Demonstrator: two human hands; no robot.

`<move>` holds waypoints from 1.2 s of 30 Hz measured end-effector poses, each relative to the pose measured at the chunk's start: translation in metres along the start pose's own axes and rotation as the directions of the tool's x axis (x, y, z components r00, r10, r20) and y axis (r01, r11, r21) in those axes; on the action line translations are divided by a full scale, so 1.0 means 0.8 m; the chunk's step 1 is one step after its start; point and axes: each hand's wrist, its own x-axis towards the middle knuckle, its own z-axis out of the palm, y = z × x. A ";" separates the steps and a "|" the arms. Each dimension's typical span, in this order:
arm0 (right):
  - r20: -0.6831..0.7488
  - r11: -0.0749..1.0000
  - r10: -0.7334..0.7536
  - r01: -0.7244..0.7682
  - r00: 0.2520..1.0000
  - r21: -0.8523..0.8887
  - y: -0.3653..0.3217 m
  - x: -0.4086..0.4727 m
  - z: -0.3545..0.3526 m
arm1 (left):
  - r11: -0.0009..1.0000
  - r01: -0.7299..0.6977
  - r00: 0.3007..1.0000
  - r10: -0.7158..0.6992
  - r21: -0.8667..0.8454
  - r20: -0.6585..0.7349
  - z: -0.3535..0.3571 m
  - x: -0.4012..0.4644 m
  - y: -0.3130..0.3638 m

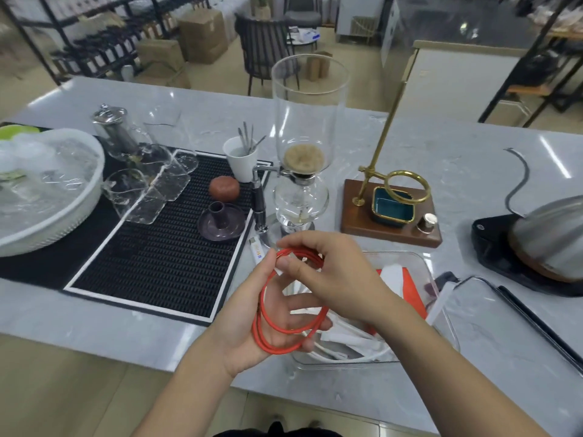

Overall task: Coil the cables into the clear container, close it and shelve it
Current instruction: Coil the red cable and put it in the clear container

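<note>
A red cable is wound in loops around my left hand, which holds the coil just left of the clear container. My right hand pinches the top of the coil, where a white plug end sticks out. The container sits near the counter's front edge with white cables and an orange and white item lying in it. Its clear lid lies flat on the counter to the right.
A glass siphon coffee maker stands right behind my hands. A black rubber mat with glassware and small pots lies left, a white basket far left. A wooden brass stand and a kettle on a black scale are right.
</note>
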 end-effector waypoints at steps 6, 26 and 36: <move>0.131 0.989 -0.115 0.126 0.985 -0.082 -0.018 0.025 0.029 | 0.997 -0.071 0.993 0.074 0.032 -0.096 -0.034 -0.030 0.001; -0.015 0.999 -0.008 0.007 1.000 -0.050 0.034 0.005 -0.011 | 0.982 -0.180 0.979 0.174 -0.055 -0.103 -0.029 -0.019 0.003; 0.114 0.774 0.335 -0.204 0.935 -0.600 0.108 -0.012 -0.030 | 0.961 -0.224 0.950 0.252 0.163 -0.183 -0.017 -0.013 0.014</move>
